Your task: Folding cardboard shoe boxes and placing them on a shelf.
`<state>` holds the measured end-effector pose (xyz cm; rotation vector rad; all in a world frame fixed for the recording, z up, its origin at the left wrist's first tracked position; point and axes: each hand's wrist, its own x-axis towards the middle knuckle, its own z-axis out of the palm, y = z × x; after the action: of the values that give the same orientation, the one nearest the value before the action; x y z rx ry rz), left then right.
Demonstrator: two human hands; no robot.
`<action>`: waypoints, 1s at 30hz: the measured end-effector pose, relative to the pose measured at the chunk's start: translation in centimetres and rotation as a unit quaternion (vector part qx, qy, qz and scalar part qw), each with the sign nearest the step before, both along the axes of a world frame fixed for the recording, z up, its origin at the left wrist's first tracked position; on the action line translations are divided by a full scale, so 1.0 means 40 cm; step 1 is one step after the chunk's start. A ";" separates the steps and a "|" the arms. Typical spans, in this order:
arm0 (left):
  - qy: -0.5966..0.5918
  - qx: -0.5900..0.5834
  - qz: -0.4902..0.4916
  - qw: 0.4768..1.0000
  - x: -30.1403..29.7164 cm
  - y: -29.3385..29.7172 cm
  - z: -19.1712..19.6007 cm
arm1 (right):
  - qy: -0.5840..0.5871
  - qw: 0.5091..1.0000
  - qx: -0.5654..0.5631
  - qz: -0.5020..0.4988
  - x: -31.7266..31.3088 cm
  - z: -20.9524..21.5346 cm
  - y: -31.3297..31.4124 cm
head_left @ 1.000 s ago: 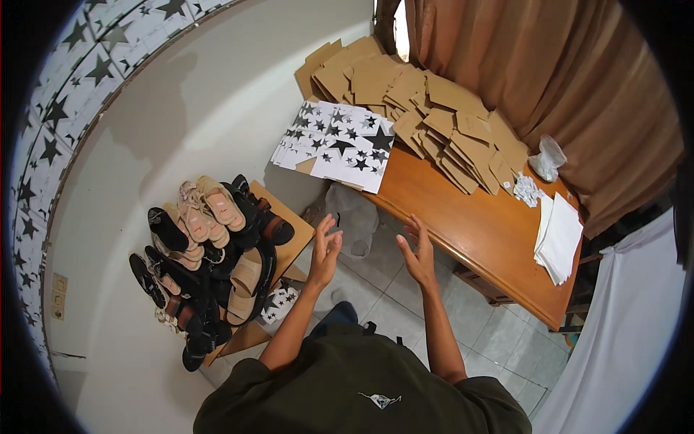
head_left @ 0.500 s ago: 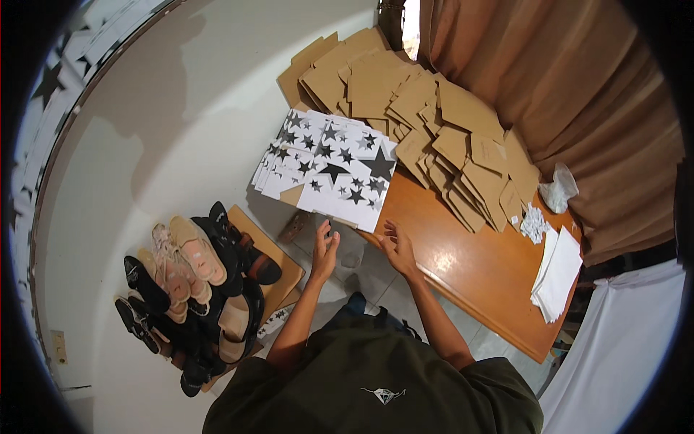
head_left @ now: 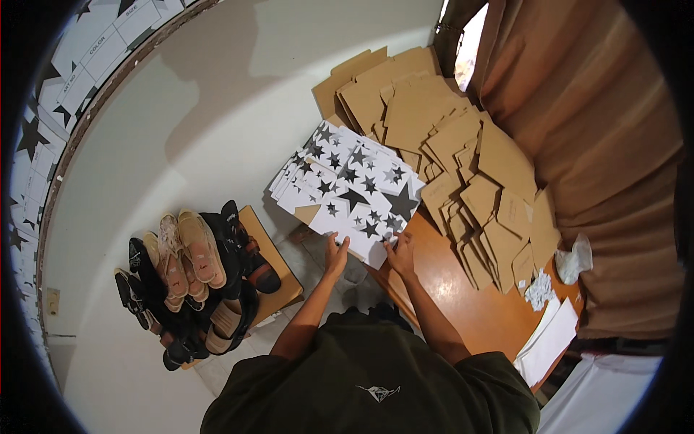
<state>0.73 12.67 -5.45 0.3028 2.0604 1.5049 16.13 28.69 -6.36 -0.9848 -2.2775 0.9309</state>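
A pile of flat white cardboard sheets (head_left: 345,197) printed with black and grey stars lies at the table's left end. Its top sheet reaches toward me. My left hand (head_left: 336,254) pinches the near left edge of this sheet, thumb on top and the other fingers partly hidden. At the near right corner, my right hand (head_left: 400,254) grips the same sheet, its fingertips curled over the edge. Right behind the star-printed pile, several brown flat cardboard pieces (head_left: 416,119) lie heaped in overlapping layers.
Several sandals and shoes (head_left: 196,249) sit piled on a brown box (head_left: 278,249) to the left. White paper sheets (head_left: 543,346), paper scraps (head_left: 538,291) and a clear plastic bag (head_left: 575,259) lie on the right of the wooden table (head_left: 452,296). A brown curtain (head_left: 578,145) hangs behind.
Both hands, apart from the cardboard before, have come to the near edge of the star-printed sheet and closed on it. The whole view has turned slightly.
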 end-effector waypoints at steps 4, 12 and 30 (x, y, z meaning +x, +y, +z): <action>0.004 -0.077 0.048 0.996 0.029 0.060 0.025 | -0.013 0.999 -0.039 -0.024 0.010 -0.062 0.071; -0.013 -0.002 0.118 0.993 0.033 0.047 0.031 | 0.085 0.981 -0.163 -0.059 -0.026 0.011 0.071; -0.060 0.222 0.219 0.948 -0.053 0.147 0.337 | 0.009 0.998 -0.004 -0.062 -0.015 0.190 0.091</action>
<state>-1.40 18.55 8.02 -0.0925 1.7434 2.2000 15.53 32.33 1.24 -1.1031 -2.1727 0.8942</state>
